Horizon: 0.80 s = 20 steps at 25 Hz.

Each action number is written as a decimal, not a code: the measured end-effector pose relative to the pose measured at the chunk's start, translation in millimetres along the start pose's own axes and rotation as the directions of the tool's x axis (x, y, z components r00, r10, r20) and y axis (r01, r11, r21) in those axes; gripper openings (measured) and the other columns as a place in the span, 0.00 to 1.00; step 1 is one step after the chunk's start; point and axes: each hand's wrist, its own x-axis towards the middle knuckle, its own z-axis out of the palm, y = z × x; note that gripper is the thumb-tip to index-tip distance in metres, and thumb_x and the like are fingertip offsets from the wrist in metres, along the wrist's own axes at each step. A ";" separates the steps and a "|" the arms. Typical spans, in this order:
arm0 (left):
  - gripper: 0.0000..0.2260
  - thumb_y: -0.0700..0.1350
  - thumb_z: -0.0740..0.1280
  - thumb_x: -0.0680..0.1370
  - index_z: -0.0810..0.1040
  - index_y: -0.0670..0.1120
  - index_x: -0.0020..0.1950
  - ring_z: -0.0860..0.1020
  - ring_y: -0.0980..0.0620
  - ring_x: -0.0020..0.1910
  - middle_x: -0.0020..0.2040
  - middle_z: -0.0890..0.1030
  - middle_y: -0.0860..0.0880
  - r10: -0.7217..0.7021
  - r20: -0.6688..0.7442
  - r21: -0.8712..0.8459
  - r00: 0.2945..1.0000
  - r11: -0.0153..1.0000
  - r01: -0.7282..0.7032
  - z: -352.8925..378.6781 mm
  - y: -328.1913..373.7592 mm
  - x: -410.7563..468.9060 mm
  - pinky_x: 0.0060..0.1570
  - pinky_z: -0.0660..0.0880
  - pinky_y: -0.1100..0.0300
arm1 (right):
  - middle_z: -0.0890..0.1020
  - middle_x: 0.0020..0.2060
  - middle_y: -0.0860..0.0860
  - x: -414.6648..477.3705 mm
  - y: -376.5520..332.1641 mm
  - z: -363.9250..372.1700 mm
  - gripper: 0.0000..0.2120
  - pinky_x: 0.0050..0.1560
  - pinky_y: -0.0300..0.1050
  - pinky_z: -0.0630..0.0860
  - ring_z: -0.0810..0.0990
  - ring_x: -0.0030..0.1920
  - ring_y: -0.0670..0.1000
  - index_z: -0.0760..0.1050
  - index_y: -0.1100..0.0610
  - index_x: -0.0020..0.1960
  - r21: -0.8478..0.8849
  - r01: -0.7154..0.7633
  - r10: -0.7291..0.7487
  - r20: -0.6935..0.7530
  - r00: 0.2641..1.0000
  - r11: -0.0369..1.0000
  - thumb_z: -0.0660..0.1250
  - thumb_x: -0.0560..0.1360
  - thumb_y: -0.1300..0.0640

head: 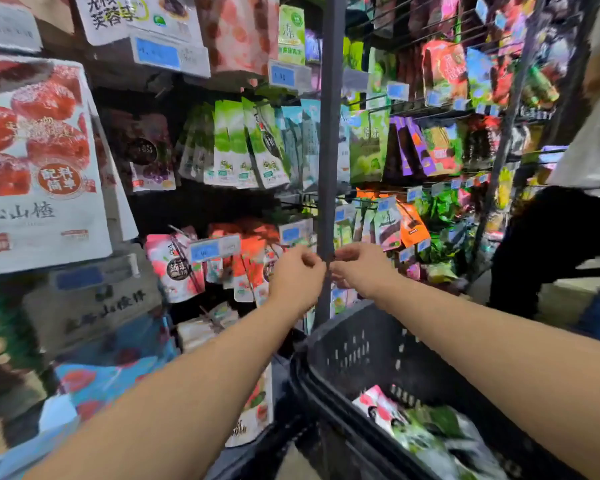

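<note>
Both hands meet at the dark grey upright metal post point(329, 133) of the snack rack. The left hand point(297, 277) and right hand point(359, 268) have curled fingers, tips against it from either side – what they pinch, if anything, is too blurred to tell – with a black perforated plastic basket point(361, 341) just below

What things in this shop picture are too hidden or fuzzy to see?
1. Head view: whatever sits between the left hand and right hand at the grey upright metal post, covered by curled fingers.
2. Head view: bright snack packets in the black plastic basket, blurred, print unreadable.
3. Head view: person in dark trousers, cut off by the right edge.
</note>
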 end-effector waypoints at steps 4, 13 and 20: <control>0.07 0.44 0.68 0.78 0.79 0.46 0.40 0.81 0.46 0.43 0.39 0.82 0.49 -0.052 0.188 0.064 0.981 0.997 0.040 39.0 -15.8 -55.1 0.42 0.74 0.56 | 0.84 0.42 0.55 -58.0 37.9 -21.1 0.10 0.41 0.47 0.80 0.81 0.37 0.50 0.81 0.57 0.52 -0.105 -0.052 0.053 0.001 0.999 0.993 0.73 0.71 0.62; 0.08 0.41 0.67 0.76 0.80 0.48 0.37 0.83 0.46 0.47 0.43 0.86 0.47 -0.108 0.603 0.215 0.790 0.976 -0.031 155.0 -38.4 -90.3 0.49 0.79 0.55 | 0.85 0.46 0.52 -102.2 175.0 -81.0 0.11 0.53 0.58 0.83 0.86 0.47 0.56 0.80 0.51 0.51 -0.359 -0.279 0.294 -0.013 0.956 0.891 0.75 0.69 0.56; 0.06 0.42 0.70 0.76 0.84 0.42 0.43 0.84 0.42 0.47 0.45 0.87 0.42 -0.194 0.801 0.344 0.567 0.924 -0.169 250.5 -52.3 -72.0 0.48 0.82 0.53 | 0.82 0.56 0.54 -83.8 266.3 -115.9 0.16 0.51 0.42 0.75 0.81 0.56 0.55 0.80 0.57 0.60 -0.575 -0.476 0.535 -0.077 0.841 0.665 0.73 0.74 0.54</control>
